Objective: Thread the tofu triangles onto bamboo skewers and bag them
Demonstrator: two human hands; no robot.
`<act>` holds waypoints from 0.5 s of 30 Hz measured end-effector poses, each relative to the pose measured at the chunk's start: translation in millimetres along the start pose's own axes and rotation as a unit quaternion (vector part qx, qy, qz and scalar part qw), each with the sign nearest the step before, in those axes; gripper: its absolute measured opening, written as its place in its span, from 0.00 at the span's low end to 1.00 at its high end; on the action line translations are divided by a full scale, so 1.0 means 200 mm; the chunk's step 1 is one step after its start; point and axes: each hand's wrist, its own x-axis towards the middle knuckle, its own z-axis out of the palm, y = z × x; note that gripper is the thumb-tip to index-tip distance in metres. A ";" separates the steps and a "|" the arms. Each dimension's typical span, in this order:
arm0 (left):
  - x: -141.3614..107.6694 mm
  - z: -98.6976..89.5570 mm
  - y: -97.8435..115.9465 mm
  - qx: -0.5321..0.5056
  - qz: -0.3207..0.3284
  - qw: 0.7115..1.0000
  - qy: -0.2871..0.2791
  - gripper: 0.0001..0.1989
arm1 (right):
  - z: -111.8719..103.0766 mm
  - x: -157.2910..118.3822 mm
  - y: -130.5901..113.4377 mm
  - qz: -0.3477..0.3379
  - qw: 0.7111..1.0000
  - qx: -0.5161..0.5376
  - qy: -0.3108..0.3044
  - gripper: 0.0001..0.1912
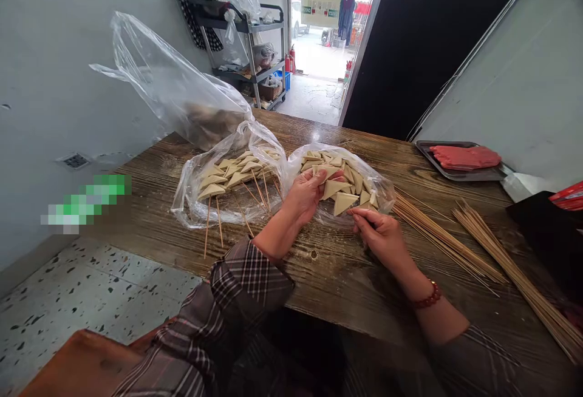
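My left hand (pixel 304 198) is closed on a pale triangular tofu slice (pixel 325 175), thumb on top, above the right-hand plastic bag (pixel 386 186). More such triangles (pixel 345 204) lie heaped in that bag, just under the fingers. By the bag's near edge, my right hand (pixel 380 236) makes a pinch; what is between its fingertips is too small to make out. To the left, an open clear bag (pixel 184 200) holds rows of triangles (pixel 237 171), with several thin wooden skewers (pixel 207 227) sticking out towards me.
Two bundles of bare skewers, one nearer (pixel 444 242) and one farther right (pixel 514 263), lie on the wooden table (pixel 314 288). A dark tray (pixel 449 169) with pink meat (pixel 467 157) is at the back right. A shelf cart (pixel 249 27) stands by the doorway.
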 end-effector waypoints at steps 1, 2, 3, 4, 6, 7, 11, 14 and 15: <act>0.00 0.00 0.00 -0.003 0.000 1.000 -0.001 0.16 | 0.00 0.00 0.00 0.006 1.000 0.007 -0.002 0.19; 0.00 0.00 -0.01 -0.003 -0.002 1.000 -0.002 0.17 | 0.00 0.00 0.00 0.012 1.000 0.012 -0.005 0.20; 0.00 0.01 -0.01 -0.002 -0.003 1.000 -0.003 0.17 | 0.00 0.00 0.00 0.018 1.000 0.016 -0.008 0.20; 0.00 0.01 -0.01 0.001 -0.005 1.000 -0.004 0.17 | 0.00 0.00 0.00 0.022 1.000 0.020 -0.010 0.20; 0.00 0.01 -0.01 0.005 -0.007 1.000 -0.009 0.16 | 0.00 0.00 0.01 0.026 0.999 0.024 -0.012 0.21; -0.01 0.01 -0.01 0.005 -0.009 1.000 -0.012 0.16 | 0.00 0.00 0.01 0.026 0.999 0.024 -0.011 0.21; -0.01 0.02 -0.02 -0.007 -0.017 1.000 -0.012 0.15 | 0.00 0.00 0.03 0.015 1.000 0.015 -0.002 0.20; -0.01 0.03 -0.02 -0.010 -0.023 1.000 -0.003 0.13 | -0.01 0.00 0.04 0.011 1.000 0.004 -0.008 0.20; -0.01 0.03 -0.01 -0.012 -0.023 1.000 0.003 0.13 | -0.02 0.00 0.05 0.010 1.000 -0.004 -0.013 0.20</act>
